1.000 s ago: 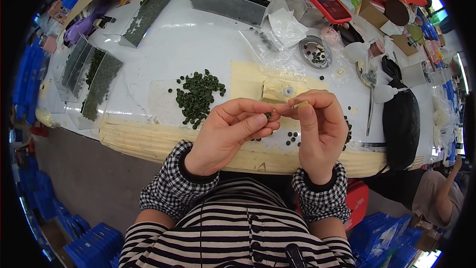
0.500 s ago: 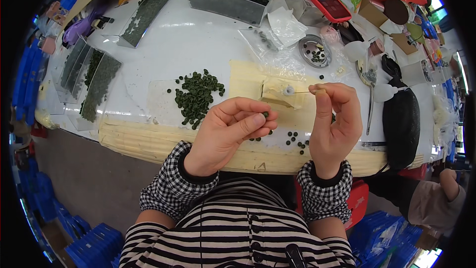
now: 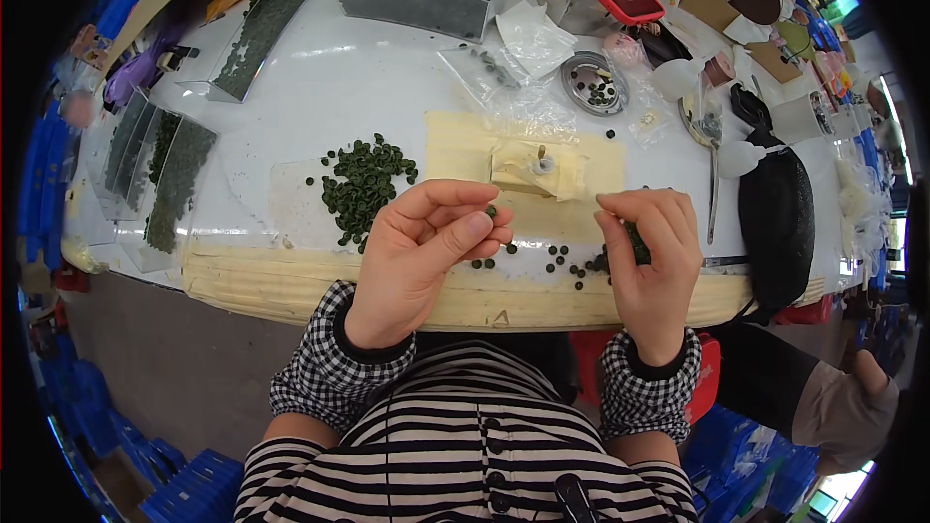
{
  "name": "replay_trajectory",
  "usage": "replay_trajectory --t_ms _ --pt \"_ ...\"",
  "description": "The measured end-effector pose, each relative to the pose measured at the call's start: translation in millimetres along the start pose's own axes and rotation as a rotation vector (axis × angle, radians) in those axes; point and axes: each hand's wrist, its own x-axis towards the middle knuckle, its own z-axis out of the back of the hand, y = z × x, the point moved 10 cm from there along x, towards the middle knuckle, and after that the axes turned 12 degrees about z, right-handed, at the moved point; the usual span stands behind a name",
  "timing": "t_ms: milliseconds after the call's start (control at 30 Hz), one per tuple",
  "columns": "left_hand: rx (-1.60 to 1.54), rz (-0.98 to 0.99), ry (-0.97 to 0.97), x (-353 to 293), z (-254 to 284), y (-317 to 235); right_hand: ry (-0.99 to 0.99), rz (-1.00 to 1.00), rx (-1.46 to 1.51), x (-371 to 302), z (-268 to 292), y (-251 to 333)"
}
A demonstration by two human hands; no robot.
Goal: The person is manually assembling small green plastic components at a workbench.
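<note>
At the far left edge of the white table (image 3: 320,87) lay long clear trays of dark green pieces (image 3: 174,184), side by side and running off toward the rim. Another such tray (image 3: 254,34) sat further up, and a grey rectangular bin (image 3: 417,2) heaped with the same green pieces stood near the back.

Nearer the person, a loose pile of small dark green discs (image 3: 363,184) was spread on a clear sheet, just left of the left hand (image 3: 417,252). That hand hovered above the table's front edge, fingers curled in and thumb pressed toward the forefinger, pinching one small green disc (image 3: 491,212) at its tips. A pale yellow mat (image 3: 455,150) lay beyond it, and on the mat rested a small cream block with a short peg (image 3: 540,167) standing up from it.

Between the two hands a few scattered green discs (image 3: 562,257) lay on the table, touching neither hand. The right hand (image 3: 651,261) was cupped over a small cluster of discs, fingers bent down; whether it actually gripped any I could not tell, since the fingers hid them.

Further back stood a round metal dish (image 3: 594,85) with a few discs in it, beside crumpled clear bags (image 3: 533,39). To the right a metal spoon (image 3: 712,169) lay lengthwise, and a black pouch (image 3: 775,213) sat at the table's right end.
</note>
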Motion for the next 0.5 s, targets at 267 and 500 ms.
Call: replay_trajectory --t_ms 267,500 --pt "0.036 -0.010 -0.037 -0.7 -0.1 0.4 0.204 0.135 -0.056 -24.7 -24.6 12.8" --pt "0.043 -0.011 -0.050 -5.1 2.3 2.4 0.191 0.105 -0.008 -26.4 -24.7 6.1"
